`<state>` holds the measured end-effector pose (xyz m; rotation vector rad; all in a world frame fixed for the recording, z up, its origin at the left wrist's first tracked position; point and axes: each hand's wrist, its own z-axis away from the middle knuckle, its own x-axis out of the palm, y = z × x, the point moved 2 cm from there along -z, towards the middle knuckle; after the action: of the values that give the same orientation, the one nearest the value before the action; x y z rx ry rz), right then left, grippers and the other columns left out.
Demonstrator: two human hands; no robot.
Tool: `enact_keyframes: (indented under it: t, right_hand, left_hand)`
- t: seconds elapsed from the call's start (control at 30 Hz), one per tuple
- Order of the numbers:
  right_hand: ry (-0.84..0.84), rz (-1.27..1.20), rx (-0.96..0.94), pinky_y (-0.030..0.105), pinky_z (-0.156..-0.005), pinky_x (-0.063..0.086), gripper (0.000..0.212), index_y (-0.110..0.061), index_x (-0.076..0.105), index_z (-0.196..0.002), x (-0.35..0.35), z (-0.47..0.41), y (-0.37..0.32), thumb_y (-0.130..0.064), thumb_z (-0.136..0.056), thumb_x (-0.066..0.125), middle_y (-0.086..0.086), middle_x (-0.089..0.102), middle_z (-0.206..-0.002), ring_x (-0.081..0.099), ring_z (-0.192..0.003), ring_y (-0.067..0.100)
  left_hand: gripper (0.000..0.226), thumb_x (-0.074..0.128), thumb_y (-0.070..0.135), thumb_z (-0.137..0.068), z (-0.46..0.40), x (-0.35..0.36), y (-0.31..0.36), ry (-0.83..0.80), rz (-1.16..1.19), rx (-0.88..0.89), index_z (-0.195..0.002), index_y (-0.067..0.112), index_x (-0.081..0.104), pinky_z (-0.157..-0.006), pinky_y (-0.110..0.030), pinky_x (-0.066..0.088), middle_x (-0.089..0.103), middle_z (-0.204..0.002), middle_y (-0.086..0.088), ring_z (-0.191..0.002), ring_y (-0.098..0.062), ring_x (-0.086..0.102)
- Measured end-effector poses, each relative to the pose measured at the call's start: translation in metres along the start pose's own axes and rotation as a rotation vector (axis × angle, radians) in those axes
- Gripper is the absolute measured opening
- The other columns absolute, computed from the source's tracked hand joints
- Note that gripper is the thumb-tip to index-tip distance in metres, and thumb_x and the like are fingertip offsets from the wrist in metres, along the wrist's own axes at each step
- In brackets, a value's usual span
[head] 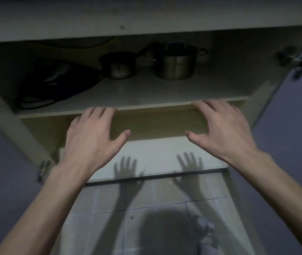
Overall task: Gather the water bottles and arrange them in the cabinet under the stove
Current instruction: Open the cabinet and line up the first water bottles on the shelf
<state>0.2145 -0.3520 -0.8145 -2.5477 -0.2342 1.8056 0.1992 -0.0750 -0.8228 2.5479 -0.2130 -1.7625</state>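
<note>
The cabinet (36, 137) stands open in front of me, with a middle shelf (146, 94) and a lower white floor panel (154, 153). My left hand (93, 135) and my right hand (220, 127) hover with spread, relaxed fingers in front of the shelf's front edge, above the lower compartment. Neither hand holds anything. No water bottle is in view.
On the shelf stand a steel pot with lid (176, 61), a small dark saucepan (119, 65) and dark pans (54, 83) at the left. Both doors hang open: left door (3, 162), right door (293, 126). Tiled floor (146, 208) lies below, in dim light.
</note>
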Motion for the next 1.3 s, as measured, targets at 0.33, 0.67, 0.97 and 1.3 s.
enact_keyframes:
  t: [0.33,0.67,0.97,1.3]
  right_hand:
    - [-0.034,-0.043,0.216,0.05,-0.099,0.048,0.075,-0.028,0.049,-0.151,0.027,0.047,0.105,-0.057,-0.084,0.067,0.008,0.059,-0.143,0.05,-0.134,0.035]
    - [-0.326,-0.263,0.405,0.049,-0.102,0.05,0.076,-0.027,0.047,-0.152,0.22,0.155,0.14,-0.061,-0.087,0.066,0.005,0.058,-0.145,0.054,-0.132,0.034]
    - [-0.714,-0.393,0.747,0.046,-0.098,0.051,0.085,-0.022,0.038,-0.155,0.362,0.256,0.133,-0.059,-0.087,0.071,0.012,0.057,-0.146,0.057,-0.13,0.038]
    - [-0.768,-0.356,0.768,0.045,-0.088,0.052,0.083,-0.021,0.041,-0.142,0.403,0.281,0.109,-0.07,-0.082,0.071,0.008,0.052,-0.132,0.058,-0.121,0.036]
  left_hand:
    - [0.069,0.057,0.064,-0.095,-0.023,0.093,0.113,-0.107,0.133,0.277,-0.15,0.022,0.049,-0.102,-0.053,0.047,0.056,-0.152,-0.007,-0.142,-0.032,0.048]
    - [0.08,0.053,0.06,-0.075,0.056,0.267,0.117,-0.485,0.304,0.396,-0.151,0.034,0.049,-0.105,-0.044,0.047,0.055,-0.152,0.006,-0.141,-0.022,0.049]
    - [0.082,0.077,0.041,-0.075,0.161,0.359,0.105,-0.905,0.76,0.285,-0.147,0.052,0.038,-0.114,-0.047,0.048,0.049,-0.154,0.023,-0.142,-0.004,0.05]
    - [0.075,0.087,0.042,-0.079,0.173,0.375,0.123,-0.84,0.941,0.202,-0.134,0.061,0.039,-0.092,-0.001,0.04,0.05,-0.136,0.045,-0.125,0.017,0.053]
